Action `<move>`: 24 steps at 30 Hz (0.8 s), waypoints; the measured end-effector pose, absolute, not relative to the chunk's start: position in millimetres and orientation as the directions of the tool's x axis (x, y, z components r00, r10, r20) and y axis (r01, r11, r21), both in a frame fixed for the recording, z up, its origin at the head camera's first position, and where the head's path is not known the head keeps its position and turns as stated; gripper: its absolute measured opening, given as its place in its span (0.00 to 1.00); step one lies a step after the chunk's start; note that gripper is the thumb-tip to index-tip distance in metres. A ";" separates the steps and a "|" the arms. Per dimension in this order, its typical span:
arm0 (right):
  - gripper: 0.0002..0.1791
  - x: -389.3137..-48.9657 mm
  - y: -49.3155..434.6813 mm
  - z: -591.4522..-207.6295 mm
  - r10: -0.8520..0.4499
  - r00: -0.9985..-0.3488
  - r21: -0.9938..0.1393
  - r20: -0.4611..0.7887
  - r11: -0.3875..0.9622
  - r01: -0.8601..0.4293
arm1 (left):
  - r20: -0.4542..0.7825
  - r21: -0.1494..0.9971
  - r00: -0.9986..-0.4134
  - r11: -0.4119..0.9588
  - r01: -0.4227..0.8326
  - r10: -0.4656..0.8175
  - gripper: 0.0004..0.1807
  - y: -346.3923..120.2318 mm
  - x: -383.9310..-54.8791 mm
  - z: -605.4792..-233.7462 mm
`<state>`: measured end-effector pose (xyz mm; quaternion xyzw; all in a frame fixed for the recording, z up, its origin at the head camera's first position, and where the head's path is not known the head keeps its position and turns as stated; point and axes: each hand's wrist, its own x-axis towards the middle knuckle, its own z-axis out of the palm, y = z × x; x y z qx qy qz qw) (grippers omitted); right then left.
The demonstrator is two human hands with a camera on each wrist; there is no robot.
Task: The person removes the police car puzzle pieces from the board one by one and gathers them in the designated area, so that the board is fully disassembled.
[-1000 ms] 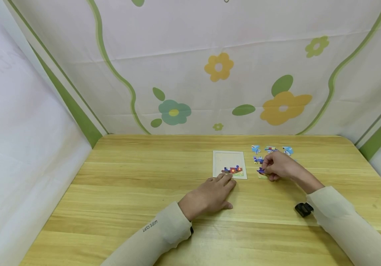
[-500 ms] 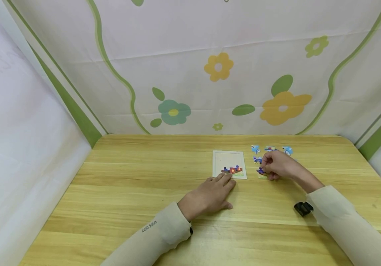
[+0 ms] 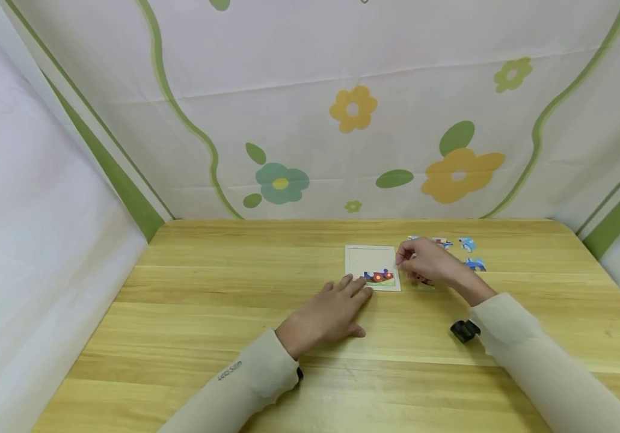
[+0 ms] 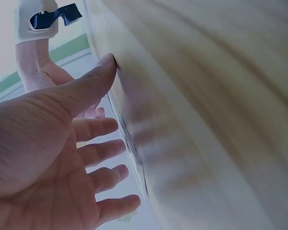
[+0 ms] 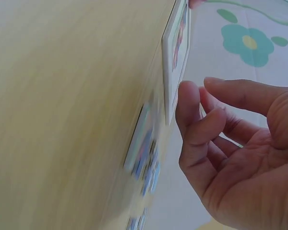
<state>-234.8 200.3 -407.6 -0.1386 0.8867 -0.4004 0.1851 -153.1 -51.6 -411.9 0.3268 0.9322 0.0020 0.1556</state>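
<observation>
A white, shallow puzzle tray [image 3: 350,261] lies on the table. Along its bottom edge sit joined jigsaw pieces [image 3: 378,277] with a red and purple picture. My left hand [image 3: 331,310] lies flat, fingers spread, fingertips at the tray's lower left edge; the left wrist view shows its palm [image 4: 43,167]. Beside the tray's right edge is my right hand [image 3: 429,260], its fingers curled and thumb near the fingertips. In the right wrist view no piece shows between those fingers [image 5: 189,108], and I cannot tell whether they pinch one. One loose piece [image 3: 424,281] lies below this hand, partly covered.
More loose jigsaw pieces lie behind and right of my right hand: a red and blue one [image 3: 442,243], a light blue one [image 3: 467,244] and another blue one [image 3: 475,264]. A flower-print curtain [image 3: 299,120] rises behind the wooden table [image 3: 223,276].
My right hand has moved left, from over the loose pieces to the tray's right edge. My left hand has slid slightly left and now covers less of the tray's pieces.
</observation>
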 end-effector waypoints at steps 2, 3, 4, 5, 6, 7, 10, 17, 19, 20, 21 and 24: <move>0.04 -235.5 193.9 -407.8 -0.404 -0.890 -0.761 -0.211 0.639 -0.110 | -0.292 0.103 -0.740 0.789 0.606 0.606 0.45 -55.3 -153.8 -411.3; 0.04 -236.1 190.9 -408.1 -0.408 -0.888 -0.763 -0.210 0.636 -0.112 | -0.295 0.103 -0.741 0.791 0.602 0.603 0.45 -56.9 -154.2 -411.1; 0.04 -236.7 188.0 -408.6 -0.416 -0.885 -0.766 -0.207 0.632 -0.118 | -0.298 0.101 -0.742 0.793 0.601 0.600 0.45 -58.3 -154.5 -410.7; 0.04 -237.1 185.2 -408.9 -0.422 -0.883 -0.769 -0.205 0.628 -0.121 | -0.298 0.096 -0.743 0.793 0.601 0.599 0.45 -59.6 -154.7 -410.3; 0.04 -237.5 182.7 -409.4 -0.430 -0.880 -0.771 -0.200 0.624 -0.129 | -0.298 0.094 -0.744 0.794 0.601 0.598 0.45 -60.6 -155.0 -409.9; 0.04 -238.0 180.1 -409.9 -0.437 -0.877 -0.774 -0.198 0.619 -0.134 | -0.298 0.097 -0.744 0.794 0.600 0.598 0.45 -61.5 -155.3 -409.7; 0.04 -239.0 173.7 -411.3 -0.459 -0.867 -0.785 -0.195 0.603 -0.143 | -0.291 0.097 -0.740 0.788 0.608 0.607 0.44 -63.4 -155.8 -409.1; 0.05 -240.6 164.0 -413.6 -0.463 -0.858 -0.794 -0.222 0.597 -0.116 | -0.278 0.103 -0.728 0.773 0.626 0.627 0.44 -65.0 -157.5 -410.0; 0.05 -241.4 162.9 -414.8 -0.462 -0.858 -0.794 -0.226 0.597 -0.112 | -0.275 0.105 -0.727 0.771 0.628 0.630 0.44 -65.5 -158.1 -410.2; 0.06 -241.8 162.5 -415.3 -0.463 -0.857 -0.795 -0.228 0.596 -0.111 | -0.275 0.107 -0.726 0.771 0.628 0.630 0.44 -65.8 -158.3 -410.5; 0.06 -242.1 162.1 -415.7 -0.465 -0.855 -0.797 -0.228 0.594 -0.110 | -0.274 0.107 -0.726 0.770 0.629 0.630 0.44 -66.1 -158.5 -410.7; 0.06 -243.1 160.9 -416.6 -0.473 -0.850 -0.805 -0.232 0.584 -0.105 | -0.277 0.098 -0.726 0.770 0.630 0.629 0.44 -67.2 -158.9 -411.2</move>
